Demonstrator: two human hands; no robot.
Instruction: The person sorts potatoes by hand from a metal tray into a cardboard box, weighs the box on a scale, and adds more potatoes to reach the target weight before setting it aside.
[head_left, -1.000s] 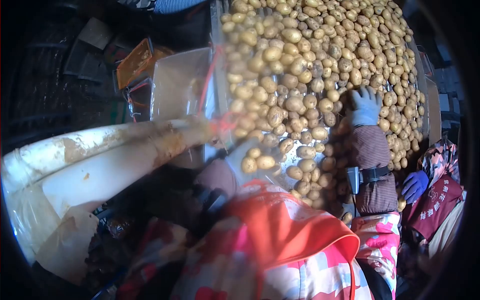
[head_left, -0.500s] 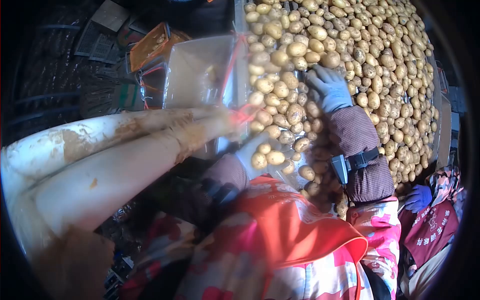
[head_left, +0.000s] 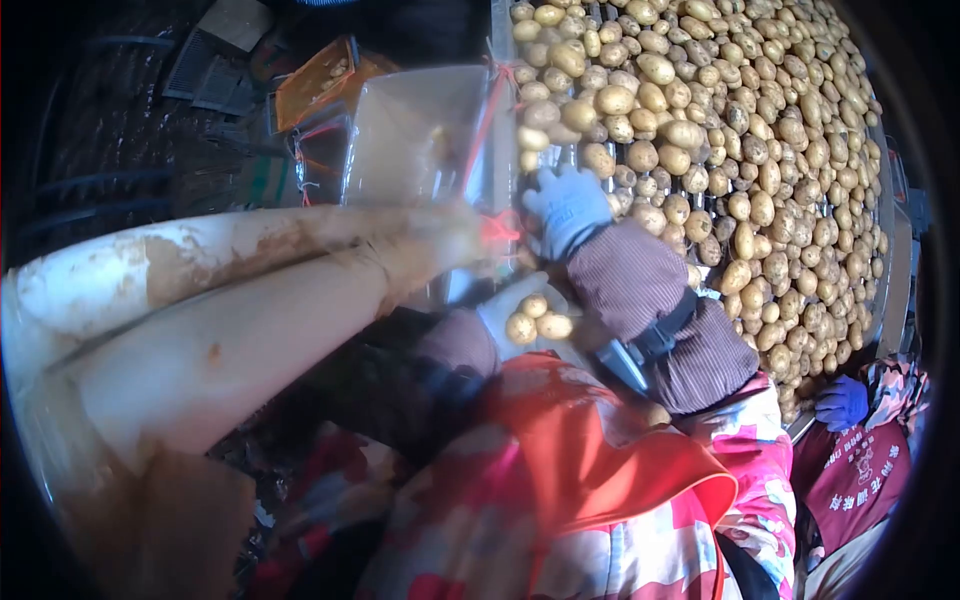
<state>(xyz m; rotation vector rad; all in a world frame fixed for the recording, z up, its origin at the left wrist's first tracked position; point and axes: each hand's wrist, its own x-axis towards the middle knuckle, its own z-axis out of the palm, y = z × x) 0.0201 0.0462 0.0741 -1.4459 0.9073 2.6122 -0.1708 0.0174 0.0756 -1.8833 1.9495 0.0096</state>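
Observation:
My left hand (head_left: 500,312), in a light grey glove, is low at the table's near left corner, closed around a few small potatoes (head_left: 553,326). My right hand (head_left: 570,212), gloved in pale blue-grey, is at the left edge of the potato-covered sorting table (head_left: 503,110). Its fingers are spread and point up and left, with no potato visible in them; the palm side is hidden. Many loose potatoes (head_left: 675,160) lie just beyond and to the right of this hand. Bare slats show between some of them.
Left of the table hangs a clear plastic-lined chute or bin (head_left: 410,135), tied with red cord (head_left: 498,228). Two long, mud-stained white tubes (head_left: 240,320) cross the left side. An orange crate (head_left: 325,85) stands farther back. Another person's purple-gloved hand (head_left: 842,402) is at lower right.
My right hand has moved left and slightly down to the table edge. Potatoes that lay near that edge are gone from view or covered by my arm. My left hand still holds its potatoes.

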